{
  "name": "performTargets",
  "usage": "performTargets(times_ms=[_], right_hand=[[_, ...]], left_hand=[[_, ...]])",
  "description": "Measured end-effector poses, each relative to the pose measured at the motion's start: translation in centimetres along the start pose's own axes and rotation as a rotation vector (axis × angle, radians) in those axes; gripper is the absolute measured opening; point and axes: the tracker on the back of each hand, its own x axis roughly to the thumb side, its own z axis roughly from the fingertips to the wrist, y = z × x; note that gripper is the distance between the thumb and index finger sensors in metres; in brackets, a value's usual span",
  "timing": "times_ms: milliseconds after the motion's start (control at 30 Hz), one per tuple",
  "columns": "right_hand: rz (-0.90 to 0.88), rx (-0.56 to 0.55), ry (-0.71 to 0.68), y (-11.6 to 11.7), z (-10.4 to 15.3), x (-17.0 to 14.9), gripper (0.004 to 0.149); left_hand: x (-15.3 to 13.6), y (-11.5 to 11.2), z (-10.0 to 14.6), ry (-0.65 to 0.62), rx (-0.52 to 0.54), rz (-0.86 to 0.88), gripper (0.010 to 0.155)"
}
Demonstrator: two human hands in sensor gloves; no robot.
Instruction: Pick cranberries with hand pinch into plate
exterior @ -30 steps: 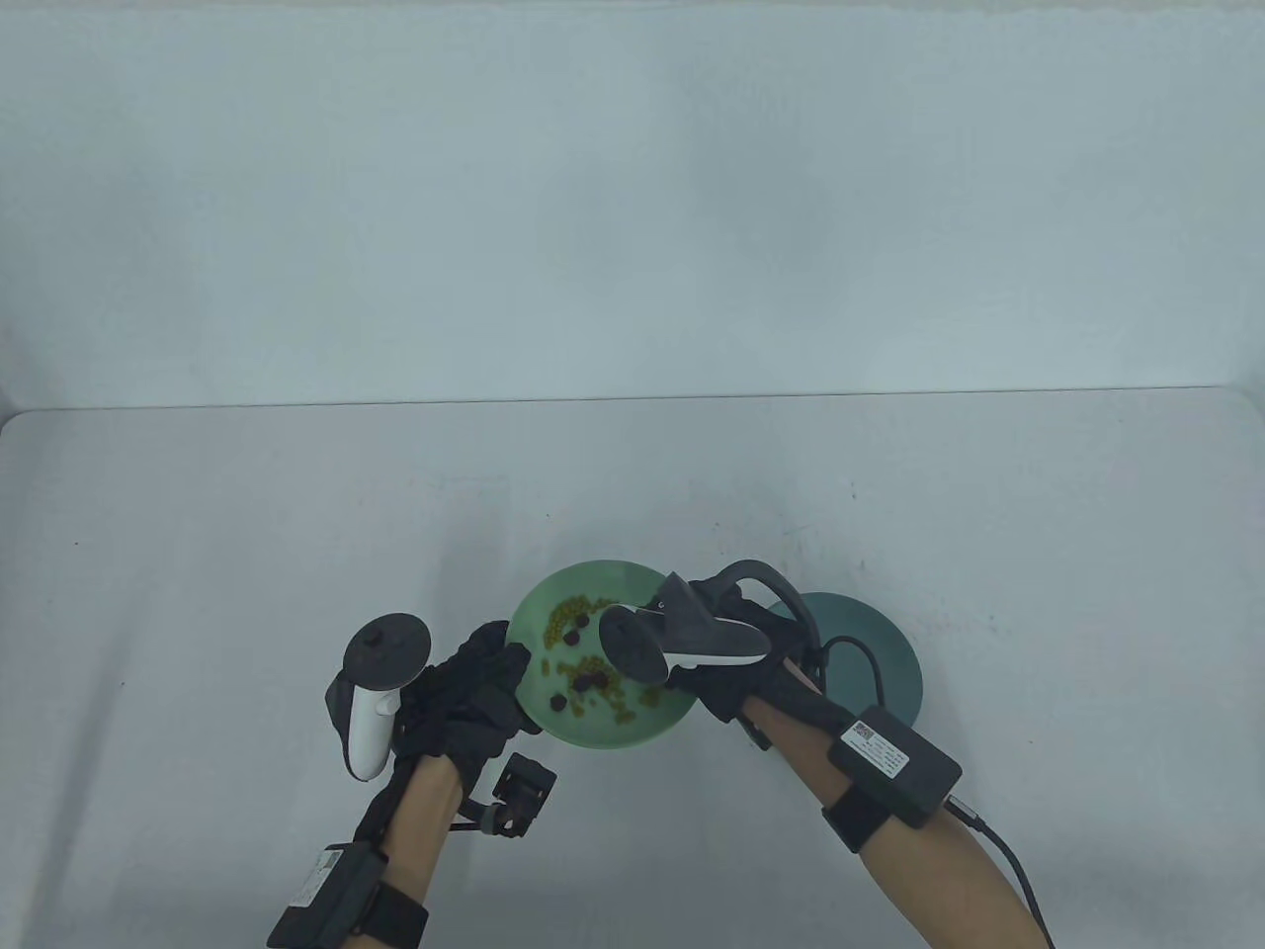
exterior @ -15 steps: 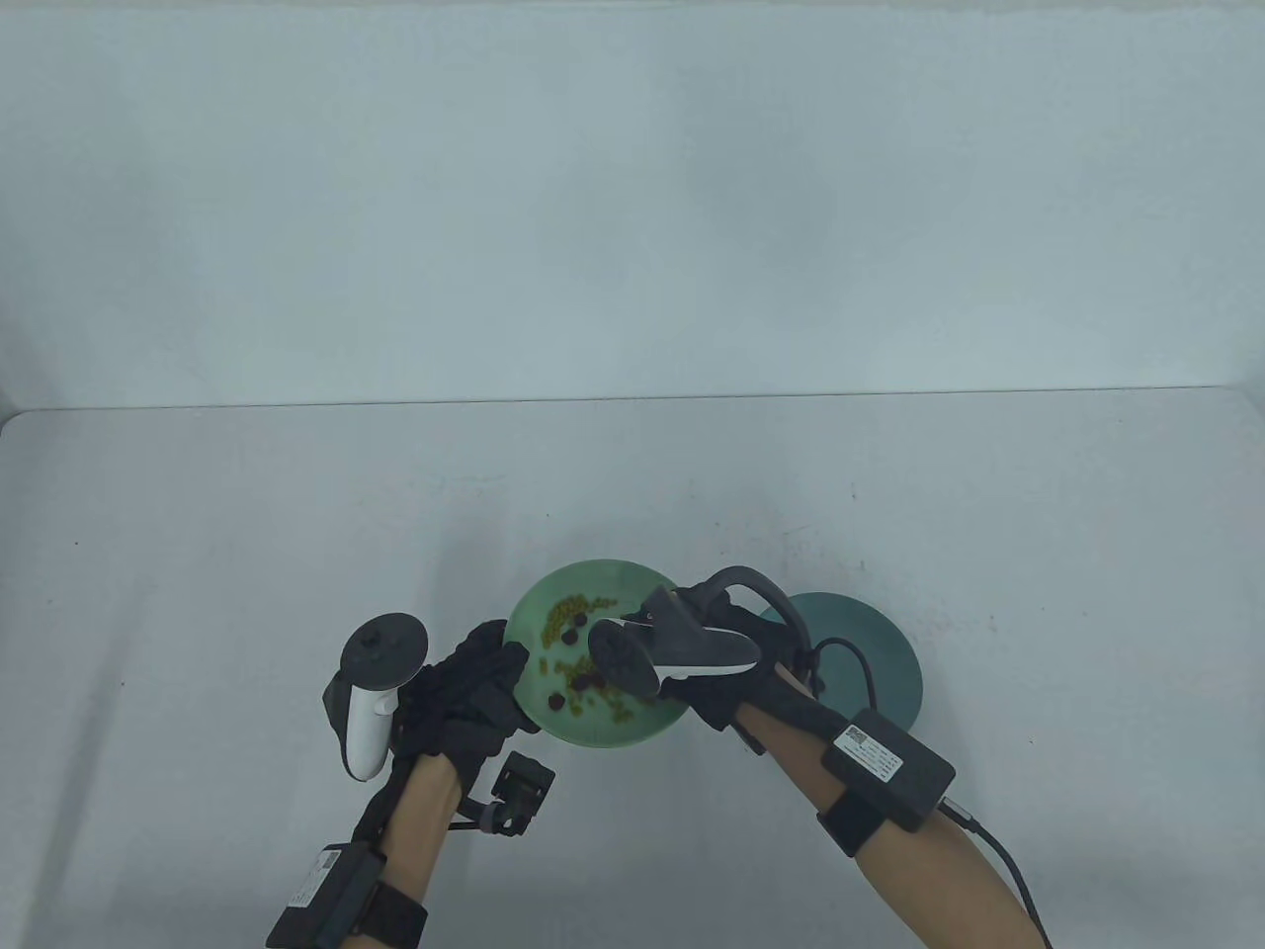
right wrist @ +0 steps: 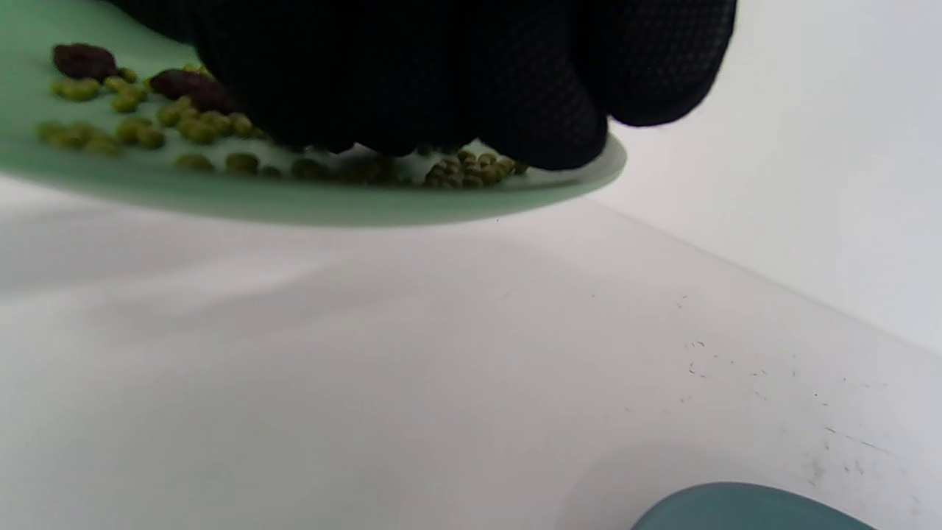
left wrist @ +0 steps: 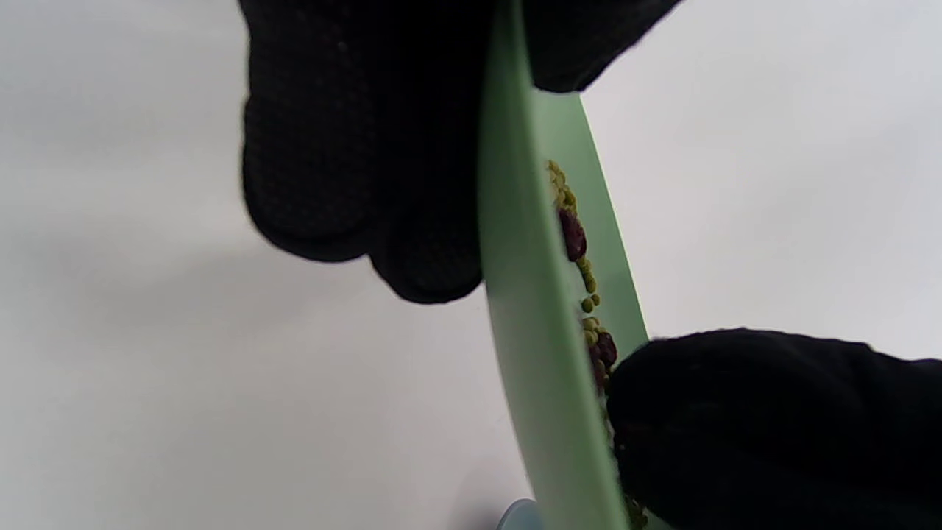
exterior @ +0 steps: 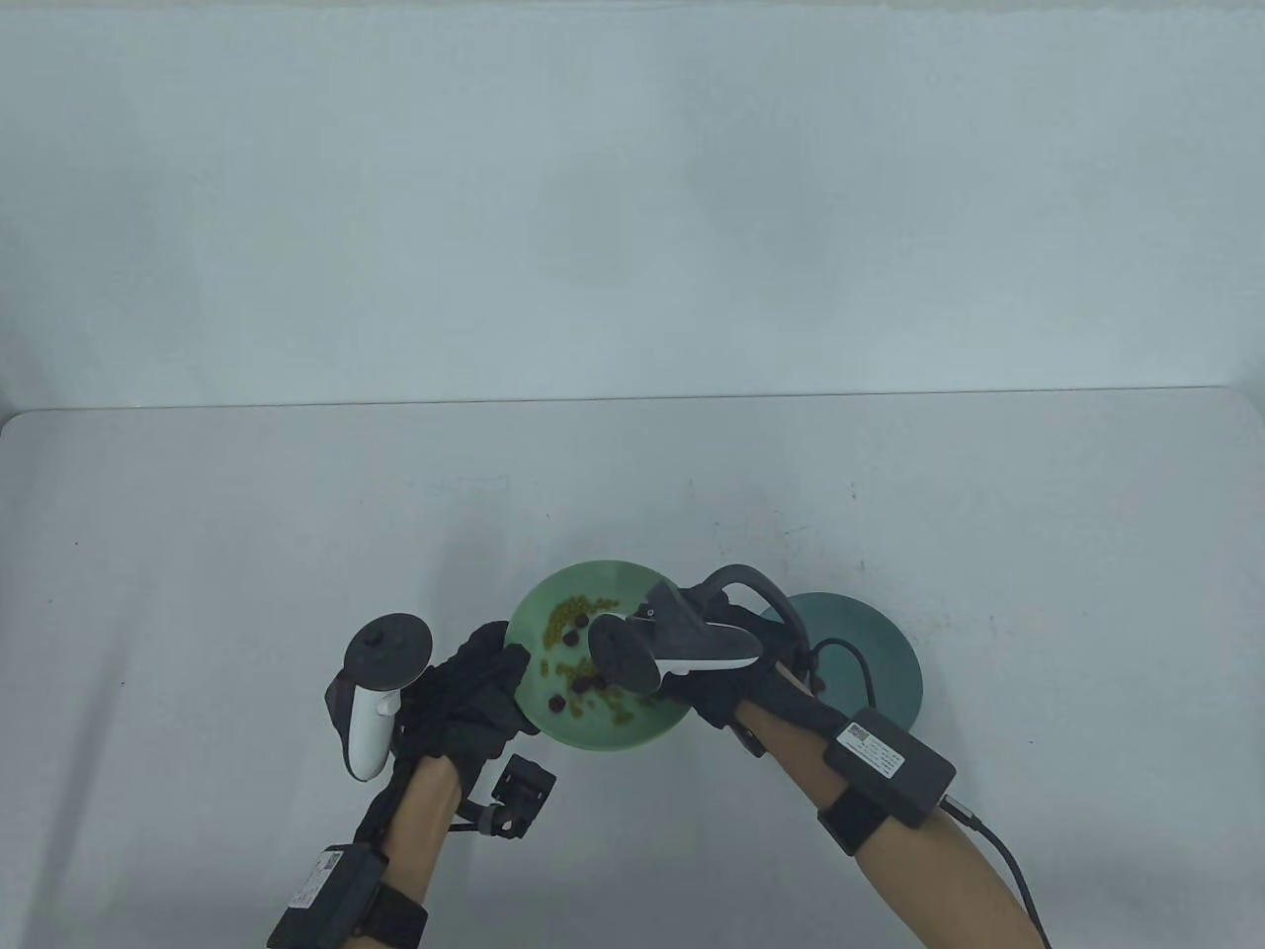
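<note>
White table [exterior: 247, 554]; dark red wrinkled cranberries [exterior: 591, 681] among green beans [exterior: 571, 610].

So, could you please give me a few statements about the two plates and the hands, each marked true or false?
1. The light green plate holds both dark red cranberries and small yellow-green beans. True.
2. The left hand rests flat on the table, well away from either plate. False: it grips the near-left rim of the light green plate.
3. The dark teal plate sits to the right of the light green plate. True.
4. The right hand is over the dark teal plate. False: its fingers are down among the beans in the light green plate.
5. The dark teal plate is heaped with cranberries. False: none show on its visible part.
</note>
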Motion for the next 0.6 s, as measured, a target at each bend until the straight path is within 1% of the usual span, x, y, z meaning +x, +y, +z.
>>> performTargets(times_ms=[133, 267, 367, 500, 600], right_hand=[[-0.037, -0.037, 0.02, -1.2, 0.5, -1.0, 0.046], [-0.058, -0.069, 0.058, -2.3, 1.4, -2.7, 0.046], [-0.067, -0.083, 0.101, -2.6, 2.3, -4.4, 0.046], [-0.073, -0.075, 0.166, -2.0, 3.4, -6.8, 0.046], [-0.086, -0.05, 0.225, -0.6, 4.1, -8.8, 0.046]], left_hand=[[0.0, -0.1, 0.0, 0.003, -0.003, -0.005, 0.054], [0.0, -0.1, 0.0, 0.005, -0.001, -0.008, 0.054], [0.0, -0.1, 0.0, 0.008, 0.004, -0.01, 0.054], [-0.1, 0.0, 0.0, 0.009, 0.008, -0.008, 0.054], [-0.1, 0.0, 0.0, 0.011, 0.011, -0.006, 0.054]])
